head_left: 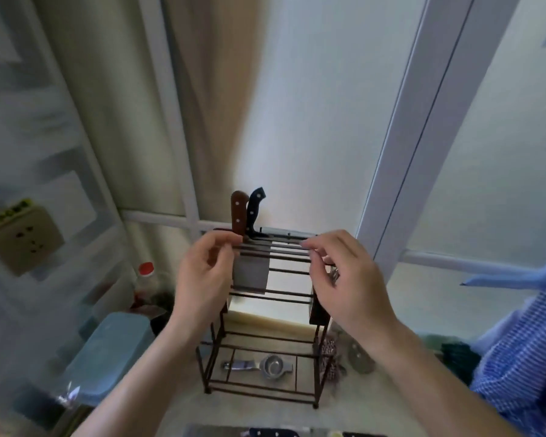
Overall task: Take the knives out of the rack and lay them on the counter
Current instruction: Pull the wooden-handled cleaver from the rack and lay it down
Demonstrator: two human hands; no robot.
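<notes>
Two knives, one brown-handled (239,212) and one dark-handled (254,209), are held upright in the rack (262,310) at its back left corner, handles up. The left hand (204,275) is placed just beside them, fingers loosely curled, nothing gripped; the right hand (344,279) is pinched on the rack's top bars. Clear room is seen above; bare bench (249,414) in front.

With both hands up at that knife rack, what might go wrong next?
The left hand sits right beside the bare cleaver blade, so a slip may cut the fingers. The wire rack looks light; pulling the brown-handled knife or black-handled knife upward might tip it, though the right hand at its top rail may steady it.
</notes>
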